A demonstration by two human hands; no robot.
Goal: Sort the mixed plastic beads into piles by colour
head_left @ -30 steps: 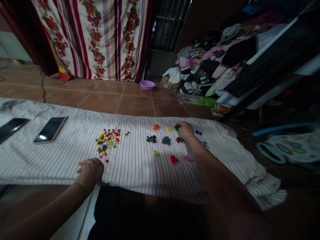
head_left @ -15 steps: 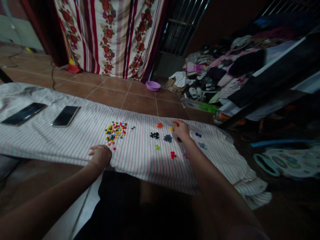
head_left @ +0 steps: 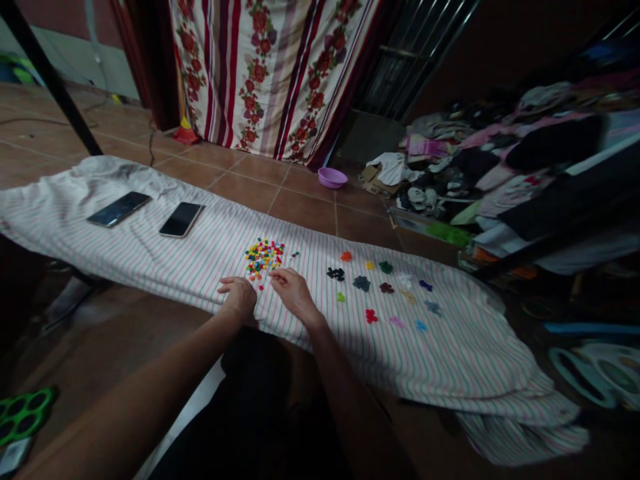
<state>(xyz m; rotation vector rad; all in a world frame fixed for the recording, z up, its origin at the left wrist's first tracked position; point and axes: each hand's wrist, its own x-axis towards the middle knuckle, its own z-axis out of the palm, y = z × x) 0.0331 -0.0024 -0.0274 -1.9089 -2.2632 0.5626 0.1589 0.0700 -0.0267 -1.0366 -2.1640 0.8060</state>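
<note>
A mixed heap of tiny coloured beads [head_left: 263,256] lies on the striped cloth [head_left: 225,233]. My left hand [head_left: 239,297] rests on the cloth just below the heap, its fingers loosely stretched to the left and holding nothing I can see. At the heap's lower right edge is my right hand [head_left: 293,291], fingertips drawn together; anything between them is too small to make out. Further right lie small single-colour clusters, among them black beads [head_left: 335,274], grey beads [head_left: 361,283], orange beads [head_left: 346,256], red beads [head_left: 371,316] and dark green beads [head_left: 385,267].
Two phones lie to the left on the cloth, one dark phone [head_left: 120,209] and one with a pale edge [head_left: 181,219]. Beyond the cloth, a purple basin [head_left: 333,177] sits on the tiled floor before a flowered curtain [head_left: 270,73]. Clothes [head_left: 450,160] are piled at the right.
My right hand has moved left from beside the yellow cluster to the mixed heap, uncovering several clusters. My left hand stays below the heap. The view has shifted left.
</note>
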